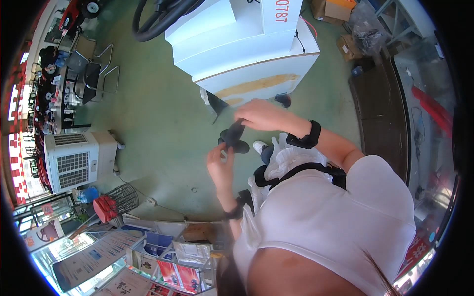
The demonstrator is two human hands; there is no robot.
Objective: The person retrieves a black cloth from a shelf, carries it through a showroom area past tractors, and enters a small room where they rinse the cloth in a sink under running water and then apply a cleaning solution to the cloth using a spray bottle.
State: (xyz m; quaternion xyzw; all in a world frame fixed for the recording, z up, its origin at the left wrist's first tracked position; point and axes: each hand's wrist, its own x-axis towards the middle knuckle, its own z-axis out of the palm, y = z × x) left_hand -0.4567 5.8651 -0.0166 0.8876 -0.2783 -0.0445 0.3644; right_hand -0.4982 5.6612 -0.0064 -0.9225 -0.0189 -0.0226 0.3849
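Observation:
Between my two hands is a dark grey object (233, 135) with several rounded lobes; its exact kind cannot be made out. My right hand (260, 116) comes in from the right and pinches its upper end. From below, my left hand (220, 168) grips its lower edge between thumb and fingers. Both hands hold it in the air over the green floor, just in front of a white cabinet-like machine (256, 81). A black band (307, 136) is round my right wrist, and another dark band (238, 204) wraps the left one.
A white air cooler (73, 160) stands at the left, with chairs (91, 74) beyond. Nearer are a red-and-black basket (116, 201) and a cable along the floor. Display boards (98, 254) fill the lower left. A dark cabinet (377, 111) and cardboard boxes (332, 11) line the right.

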